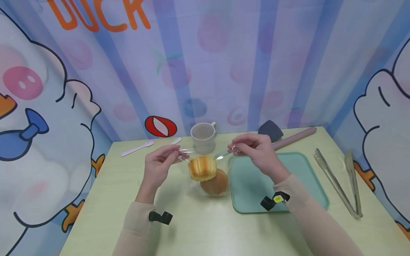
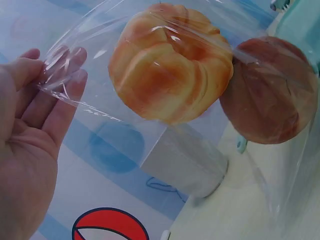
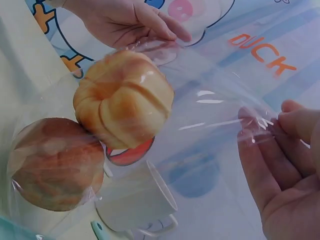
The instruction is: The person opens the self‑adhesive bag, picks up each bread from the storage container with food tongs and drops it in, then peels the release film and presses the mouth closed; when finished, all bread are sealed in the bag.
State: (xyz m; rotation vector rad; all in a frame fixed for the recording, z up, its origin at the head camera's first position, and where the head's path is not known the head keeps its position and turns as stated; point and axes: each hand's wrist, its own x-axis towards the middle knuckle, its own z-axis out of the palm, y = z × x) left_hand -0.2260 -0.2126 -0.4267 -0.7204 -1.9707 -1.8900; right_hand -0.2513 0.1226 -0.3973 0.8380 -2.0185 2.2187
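Observation:
A clear plastic bag [image 3: 210, 110] hangs between my two hands, above the table. My left hand [image 1: 159, 164] pinches one upper corner between thumb and fingers, and my right hand [image 1: 256, 153] pinches the opposite corner. Inside the bag are two breads. One is a golden, segmented bun [image 2: 170, 65] with browned ridges, lying higher in the bag. Below it and partly behind it in the head view is a round brown bun [image 2: 270, 90]. Neither hand touches the breads directly.
A white mug [image 1: 203, 137] stands at the table's back. Right of the bag lies a teal tray [image 1: 307, 177], with metal tongs [image 1: 336, 185] beyond it. A dark spatula [image 1: 270, 131] and a pink rod [image 1: 298, 138] lie behind the tray. A lilac spoon [image 1: 137, 148] lies back left.

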